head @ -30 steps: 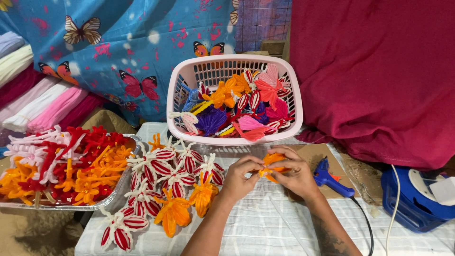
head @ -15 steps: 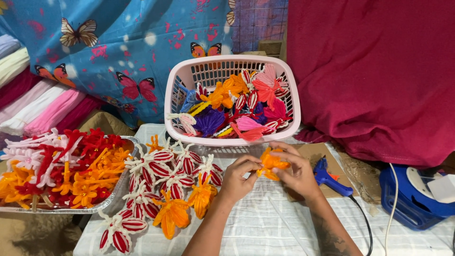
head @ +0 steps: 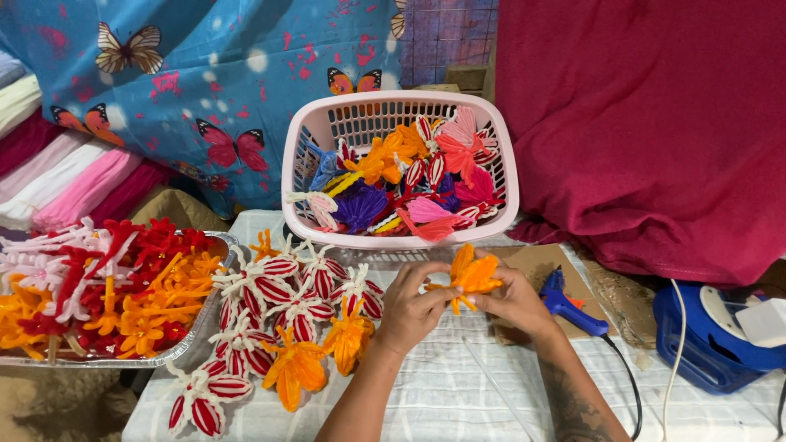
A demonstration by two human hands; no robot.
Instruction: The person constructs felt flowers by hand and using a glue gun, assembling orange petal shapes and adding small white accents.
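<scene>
behind everything hangs a blue cloth with butterflies [head: 205, 90], and to its right a dark red cloth [head: 655, 123] drapes down to the worktop [head: 458, 393], which is covered in a pale checked fabric. at the far left edge a stack of folded pink, white and maroon fabrics [head: 49, 172] sits under the blue cloth.

a pink plastic basket [head: 299, 164] stands at the back of the worktop, full of mixed fuzzy-wire flowers in orange, purple, pink and red-and-white. on the left a foil tray [head: 196, 336] holds red, white and orange wire pieces. between tray and your arms lies a loose heap of red-and-white striped flowers [head: 270, 303] with a few orange ones among them.

at the right edge sits a blue round container [head: 696, 344] with a white cord running past it. a blue glue gun [head: 573, 307] lies on a piece of brown card, just beside your right wrist.

your left hand [head: 409, 307] and right hand [head: 512, 303] meet in front of the basket, both pinching one orange flower [head: 473, 274]: fingers closed on its stem end, petals sticking up above your fingertips, held just over the worktop.
</scene>
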